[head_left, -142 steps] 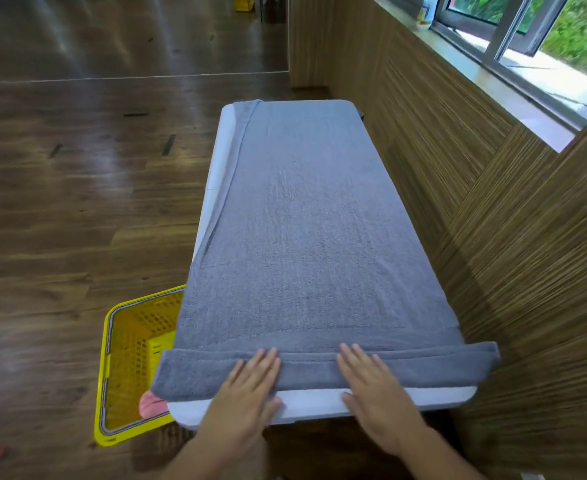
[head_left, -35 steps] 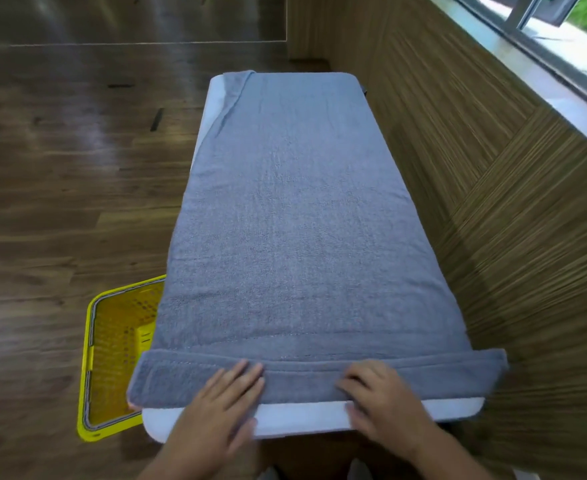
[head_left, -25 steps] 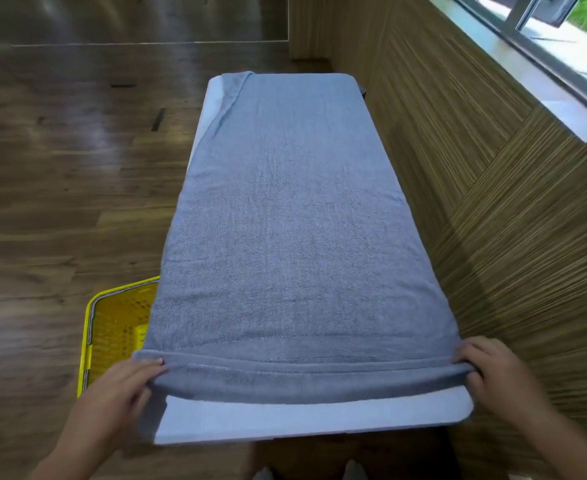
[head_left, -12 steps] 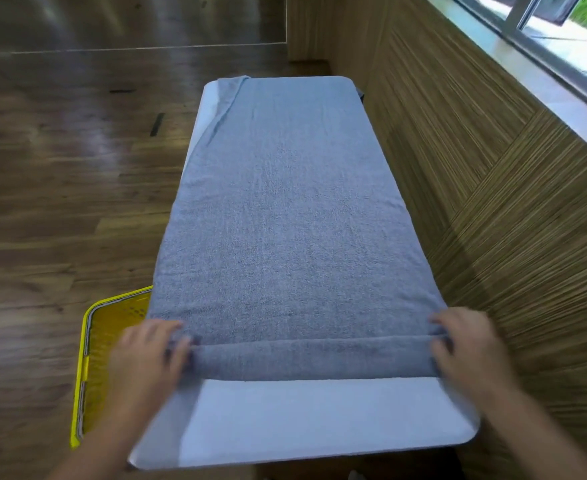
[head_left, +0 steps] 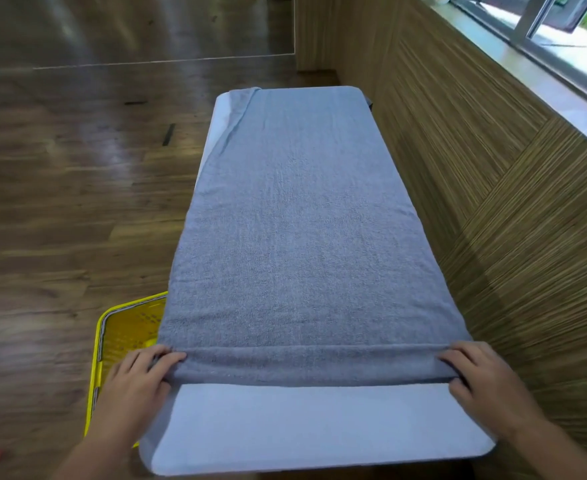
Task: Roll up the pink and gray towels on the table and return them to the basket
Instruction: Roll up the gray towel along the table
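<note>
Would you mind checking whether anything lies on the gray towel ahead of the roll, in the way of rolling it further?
Nothing visible does. The gray towel lies flat and bare from the rolled edge to the table's far end. The left hand and right hand hold the roll's two ends.

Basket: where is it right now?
Head view, lower left: the yellow basket sits on the wood floor beside the table's left edge, partly hidden behind the gray towel and left hand.
</note>
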A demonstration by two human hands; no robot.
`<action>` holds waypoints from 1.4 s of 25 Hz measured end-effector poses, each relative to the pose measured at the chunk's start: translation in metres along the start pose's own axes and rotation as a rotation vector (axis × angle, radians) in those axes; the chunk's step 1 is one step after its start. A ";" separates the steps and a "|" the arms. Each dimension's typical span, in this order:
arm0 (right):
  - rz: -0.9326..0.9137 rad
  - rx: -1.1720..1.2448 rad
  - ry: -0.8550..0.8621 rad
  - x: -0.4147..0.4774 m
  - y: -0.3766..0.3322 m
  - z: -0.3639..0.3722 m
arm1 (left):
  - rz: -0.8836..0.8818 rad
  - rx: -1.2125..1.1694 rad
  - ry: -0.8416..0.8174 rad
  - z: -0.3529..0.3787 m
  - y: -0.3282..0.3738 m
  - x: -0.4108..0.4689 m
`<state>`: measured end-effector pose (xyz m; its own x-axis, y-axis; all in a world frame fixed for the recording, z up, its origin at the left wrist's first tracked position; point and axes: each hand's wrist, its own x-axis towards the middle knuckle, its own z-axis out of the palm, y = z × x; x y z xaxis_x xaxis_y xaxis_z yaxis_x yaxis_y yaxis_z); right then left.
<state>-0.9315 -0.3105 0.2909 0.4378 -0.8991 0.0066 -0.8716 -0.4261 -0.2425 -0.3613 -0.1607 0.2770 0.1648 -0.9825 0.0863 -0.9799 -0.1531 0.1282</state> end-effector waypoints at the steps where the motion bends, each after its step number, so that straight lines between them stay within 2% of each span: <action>1: 0.016 -0.018 0.003 0.001 0.002 -0.002 | -0.005 0.006 -0.022 -0.002 -0.002 0.002; 6: 0.024 -0.042 -0.005 -0.004 0.001 -0.016 | 0.020 -0.080 -0.068 -0.001 -0.018 -0.021; 9: 0.156 -0.007 -0.103 -0.005 0.002 -0.032 | 0.010 -0.148 -0.037 -0.010 -0.021 -0.035; 11: 0.291 0.081 -0.145 0.006 0.007 -0.042 | -0.107 -0.239 -0.060 -0.021 -0.014 -0.023; 14: 0.466 0.298 -0.172 0.033 0.021 -0.046 | -0.401 -0.481 -0.036 -0.022 -0.012 0.006; 17: 0.593 0.473 -0.151 0.048 0.033 -0.041 | -0.519 -0.616 -0.030 -0.016 -0.015 0.018; 22: 0.779 0.587 -0.041 0.041 0.044 -0.036 | -0.597 -0.611 0.014 -0.009 -0.012 0.022; 24: 0.836 0.490 0.014 0.040 0.046 -0.036 | -0.586 -0.455 0.065 -0.012 -0.008 0.026; 25: 0.782 0.322 0.073 0.042 0.042 -0.036 | -0.518 -0.318 0.143 -0.012 -0.001 0.027; 26: 0.645 0.157 0.159 0.044 0.032 -0.034 | -0.398 -0.211 0.209 -0.012 0.014 0.028; 27: 0.426 0.086 0.236 0.046 0.013 -0.028 | -0.229 -0.170 0.224 -0.012 0.037 0.028; 28: 0.191 0.102 0.226 0.046 -0.016 -0.021 | -0.050 -0.184 0.165 -0.008 0.064 0.026; 30: -0.139 0.151 0.046 0.047 -0.074 0.000 | 0.197 -0.191 -0.008 0.010 0.107 0.018; 32: -0.212 0.128 -0.031 0.048 -0.092 0.017 | 0.215 -0.186 -0.022 0.019 0.110 0.021; 35: -0.081 0.158 0.079 0.051 -0.058 0.018 | 0.123 -0.166 0.016 0.017 0.068 0.029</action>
<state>-0.8549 -0.3294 0.2879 0.4806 -0.8704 0.1067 -0.7861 -0.4815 -0.3875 -0.4250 -0.2012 0.2712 0.0483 -0.9907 0.1273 -0.9608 -0.0112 0.2769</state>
